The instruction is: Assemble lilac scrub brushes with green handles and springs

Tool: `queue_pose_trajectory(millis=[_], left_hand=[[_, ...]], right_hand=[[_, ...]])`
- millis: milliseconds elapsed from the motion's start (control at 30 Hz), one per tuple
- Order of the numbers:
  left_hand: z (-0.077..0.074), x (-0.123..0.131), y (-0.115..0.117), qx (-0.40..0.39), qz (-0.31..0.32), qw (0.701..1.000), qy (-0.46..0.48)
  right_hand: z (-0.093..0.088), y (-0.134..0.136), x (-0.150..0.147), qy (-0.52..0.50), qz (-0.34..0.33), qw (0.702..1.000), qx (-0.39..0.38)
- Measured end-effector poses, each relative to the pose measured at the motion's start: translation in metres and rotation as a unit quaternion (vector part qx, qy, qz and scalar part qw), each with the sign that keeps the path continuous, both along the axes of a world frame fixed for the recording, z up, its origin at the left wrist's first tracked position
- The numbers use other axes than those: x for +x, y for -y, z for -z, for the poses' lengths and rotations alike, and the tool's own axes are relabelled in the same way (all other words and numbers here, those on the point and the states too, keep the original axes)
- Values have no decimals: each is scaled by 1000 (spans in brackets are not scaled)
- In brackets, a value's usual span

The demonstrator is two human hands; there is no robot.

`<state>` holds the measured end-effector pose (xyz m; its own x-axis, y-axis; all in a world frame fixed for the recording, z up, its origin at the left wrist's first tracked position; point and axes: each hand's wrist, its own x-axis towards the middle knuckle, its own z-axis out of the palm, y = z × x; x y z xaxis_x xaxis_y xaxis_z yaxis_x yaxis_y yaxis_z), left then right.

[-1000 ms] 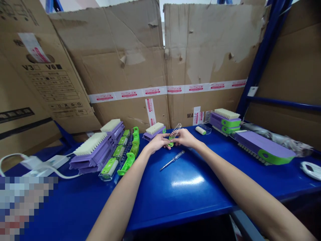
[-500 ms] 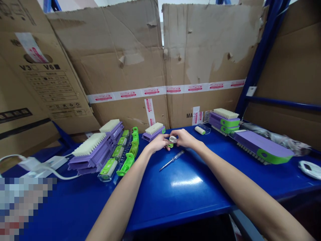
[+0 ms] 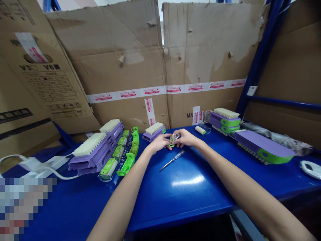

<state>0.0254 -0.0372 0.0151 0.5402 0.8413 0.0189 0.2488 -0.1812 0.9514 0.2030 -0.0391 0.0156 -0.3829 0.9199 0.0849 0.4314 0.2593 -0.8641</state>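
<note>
My left hand (image 3: 159, 143) and my right hand (image 3: 187, 138) meet over the middle of the table, fingers closed on one small assembly. A green plastic piece (image 3: 171, 145) shows low between the fingers on the left. Above it, by my right fingertips, sits a shiny coil spring (image 3: 175, 136). Fingers hide part of both pieces. In front of the hands lies a clear-handled screwdriver (image 3: 172, 160), its tip toward the lower left. Just behind my left hand rests a purple brush (image 3: 154, 131) with pale bristles facing up.
On the left stand stacked purple brushes (image 3: 94, 150), clear boxes with green and white parts (image 3: 108, 169), a row of springs (image 3: 124, 154) and green end pieces (image 3: 126, 164). More brushes (image 3: 263, 144) and a white oval object (image 3: 311, 168) lie right. Cardboard (image 3: 125, 67) walls the back.
The piece in my fingers has turned, and open spring coils now show where a pale round shape was. My right hand has shifted slightly. The screwdriver lies as before.
</note>
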Motion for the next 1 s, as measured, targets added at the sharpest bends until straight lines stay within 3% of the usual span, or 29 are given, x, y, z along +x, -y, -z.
queue_pose_trajectory(millis=[333, 600, 733, 867, 1000], left_hand=[[2, 1, -1, -15, -76, 996, 41], [6, 7, 0, -22, -148, 985, 85], [6, 10, 1, -16, -139, 986, 89], [9, 11, 1, 34, -138, 989, 43], [18, 13, -3, 150, -127, 980, -11]], right_hand=[[-2, 3, -1, -49, -2, 999, -12], [5, 1, -12, -70, 47, 995, 45], [4, -1, -12, -109, 85, 989, 50], [-1, -1, -11, -151, 120, 981, 5], [-3, 0, -11, -177, 98, 979, -10]])
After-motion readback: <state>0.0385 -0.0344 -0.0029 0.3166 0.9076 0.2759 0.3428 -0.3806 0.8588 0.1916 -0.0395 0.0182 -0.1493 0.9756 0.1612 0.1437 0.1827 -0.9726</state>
